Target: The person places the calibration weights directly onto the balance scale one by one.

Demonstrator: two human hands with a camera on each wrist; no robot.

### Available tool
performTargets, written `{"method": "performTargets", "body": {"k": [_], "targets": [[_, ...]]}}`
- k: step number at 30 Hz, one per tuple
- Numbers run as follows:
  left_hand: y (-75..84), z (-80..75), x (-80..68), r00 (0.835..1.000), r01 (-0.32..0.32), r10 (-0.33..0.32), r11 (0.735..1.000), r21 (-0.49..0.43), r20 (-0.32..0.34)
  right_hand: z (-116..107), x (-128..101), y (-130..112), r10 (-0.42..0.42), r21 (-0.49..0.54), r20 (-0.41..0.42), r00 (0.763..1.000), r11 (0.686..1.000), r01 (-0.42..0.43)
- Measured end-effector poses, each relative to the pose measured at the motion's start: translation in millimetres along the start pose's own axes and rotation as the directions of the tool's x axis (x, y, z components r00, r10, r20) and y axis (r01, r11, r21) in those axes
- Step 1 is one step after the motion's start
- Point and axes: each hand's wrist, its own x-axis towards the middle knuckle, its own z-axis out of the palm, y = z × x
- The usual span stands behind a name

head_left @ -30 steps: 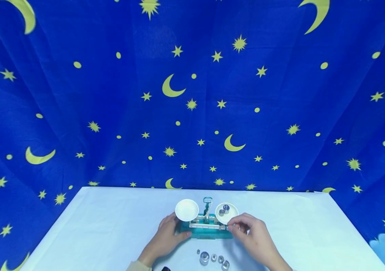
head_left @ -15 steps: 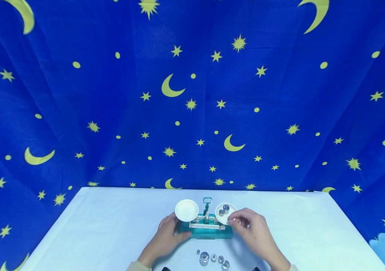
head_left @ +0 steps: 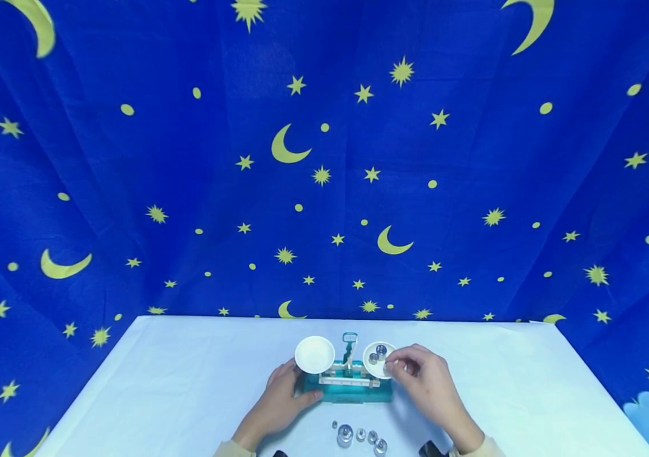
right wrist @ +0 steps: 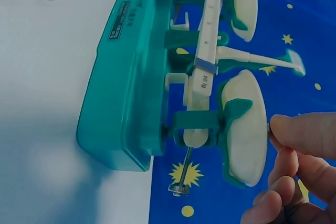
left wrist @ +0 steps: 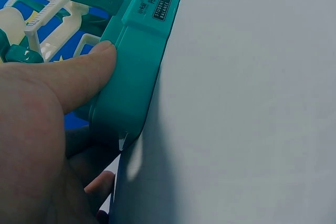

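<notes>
A teal balance scale [head_left: 347, 388] stands near the table's front edge, with a bare left pan [head_left: 315, 354] and a right pan [head_left: 374, 368] that carries two metal weights [head_left: 381, 350]. My left hand [head_left: 300, 382] grips the left end of the base [left wrist: 142, 66], thumb [left wrist: 79, 77] pressed on its top. Over the near rim of the right pan [right wrist: 244, 129], my right hand [head_left: 390, 366] pinches a tiny metal weight [right wrist: 269, 128] between thumb and fingers [right wrist: 302, 132]. The weight is mostly hidden.
Several loose metal weights [head_left: 344, 435] lie in a row on the pale blue table [head_left: 187, 387] just in front of the scale. A blue cloth with yellow moons and stars [head_left: 324, 158] hangs behind and at both sides.
My right hand has lifted from the right end of the beam, back and up to the rim of the right pan. The left hand has stayed on the base.
</notes>
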Motion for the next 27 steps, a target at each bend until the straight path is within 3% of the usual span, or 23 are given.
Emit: {"method": "performTargets", "body": {"k": [16, 27], "targets": [[-1.3, 0.4, 0.8, 1.000, 0.004, -0.004, 1.000, 0.003, 0.000, 2.4, 5.3, 4.2, -0.006, -0.072, -0.030, 1.000, 0.997, 0.004], [0.7, -0.2, 0.9, 1.000, -0.003, 0.003, 1.000, 0.005, 0.001, 2.9, 5.9, 6.6, -0.114, -0.145, -0.088, 0.990, 0.984, 0.100]]}}
